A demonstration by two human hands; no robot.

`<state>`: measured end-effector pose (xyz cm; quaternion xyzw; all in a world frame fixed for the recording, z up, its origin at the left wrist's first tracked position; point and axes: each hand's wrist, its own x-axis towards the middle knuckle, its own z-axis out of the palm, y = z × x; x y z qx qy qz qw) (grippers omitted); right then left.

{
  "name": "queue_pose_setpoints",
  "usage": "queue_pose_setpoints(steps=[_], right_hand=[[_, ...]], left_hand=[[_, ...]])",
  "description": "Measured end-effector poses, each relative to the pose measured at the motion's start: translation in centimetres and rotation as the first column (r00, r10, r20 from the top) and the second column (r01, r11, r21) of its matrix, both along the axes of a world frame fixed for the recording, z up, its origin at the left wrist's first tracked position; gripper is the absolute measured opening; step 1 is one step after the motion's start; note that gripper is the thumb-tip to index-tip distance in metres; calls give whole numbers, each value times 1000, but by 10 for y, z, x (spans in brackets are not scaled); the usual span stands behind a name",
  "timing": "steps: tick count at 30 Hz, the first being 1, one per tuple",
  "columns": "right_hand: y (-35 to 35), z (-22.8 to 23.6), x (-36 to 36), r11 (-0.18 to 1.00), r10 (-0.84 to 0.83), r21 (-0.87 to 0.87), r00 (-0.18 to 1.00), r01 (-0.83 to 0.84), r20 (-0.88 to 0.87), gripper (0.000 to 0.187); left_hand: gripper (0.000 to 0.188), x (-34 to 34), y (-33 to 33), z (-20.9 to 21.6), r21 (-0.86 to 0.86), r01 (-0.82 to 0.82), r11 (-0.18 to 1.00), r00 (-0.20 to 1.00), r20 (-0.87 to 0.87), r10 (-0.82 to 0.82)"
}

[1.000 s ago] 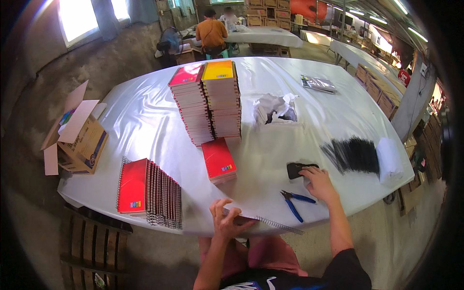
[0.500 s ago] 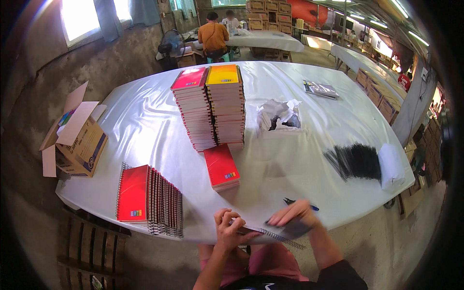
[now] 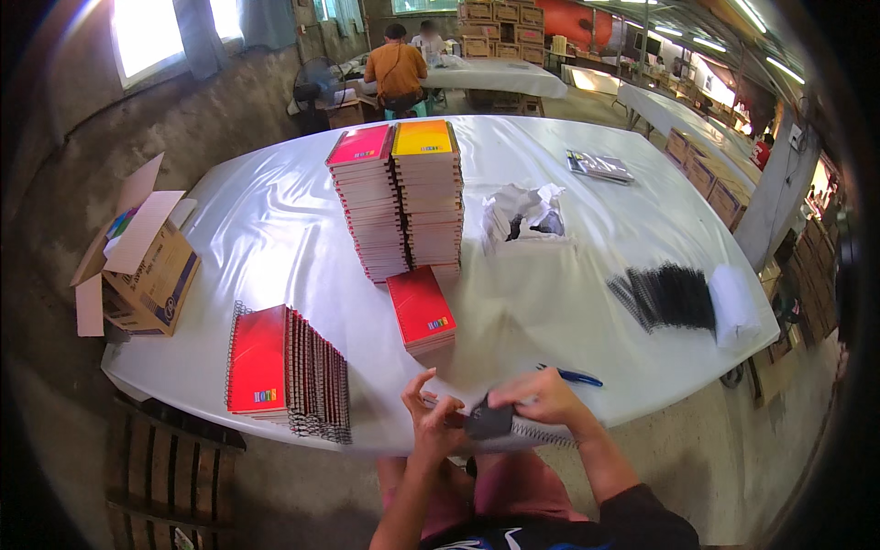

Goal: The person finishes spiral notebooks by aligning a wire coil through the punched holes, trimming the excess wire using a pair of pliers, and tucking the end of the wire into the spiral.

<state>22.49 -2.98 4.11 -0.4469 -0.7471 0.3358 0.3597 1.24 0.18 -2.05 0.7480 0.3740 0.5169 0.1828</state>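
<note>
At the near table edge, my left hand (image 3: 433, 423) grips a thin notebook, seen nearly edge-on and mostly hidden by my fingers. A black wire coil (image 3: 547, 434) runs along its edge and sticks out to the right. My right hand (image 3: 541, 401) is closed on a dark grey, flexible piece (image 3: 489, 422), slightly blurred, which lies over the coil by my left fingers. Whether it is cloth or rubber I cannot tell. Just beyond my right hand lie blue-handled pliers (image 3: 577, 377). A short stack of red notebooks (image 3: 422, 310) sits ahead of my hands.
Coil-edged red notebooks (image 3: 258, 359) fan out at the near left. Behind stand tall stacks topped by a pink-red notebook (image 3: 361, 147) and a yellow notebook (image 3: 422, 137). Loose black coils (image 3: 667, 298), torn white wrapping (image 3: 522, 215) and an open carton (image 3: 151, 275) also rest on the table.
My right hand has moved left along the coil, bringing the dark grey piece close to my left fingers. More of the pliers shows now. The view has shifted slightly.
</note>
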Motion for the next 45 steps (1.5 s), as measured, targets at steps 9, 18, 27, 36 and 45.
queue_pose_setpoints(steps=[9, 18, 27, 36, 45], right_hand=[[-1, 0, -2, 992, 107, -1, 873, -122, -475, 33], [-3, 6, -26, 999, 6, -31, 972, -13, -234, 33], [27, -7, -29, 990, -144, 7, 989, 144, -25, 38], [35, 1, -52, 999, 37, 0, 994, -37, -104, 35], [32, -1, 10, 772, -545, 375, 838, 513, -24, 29]], left_hand=[[56, -1, 5, -5, -91, 57, 994, 991, 123, -46], [72, -13, 16, -18, 5, 116, 993, 993, 34, -116], [87, -5, 19, -11, -49, 139, 989, 983, 128, -132], [95, -1, 24, -49, -294, 232, 927, 901, 424, -91], [62, -10, 17, -24, -218, 305, 927, 898, 390, -204]])
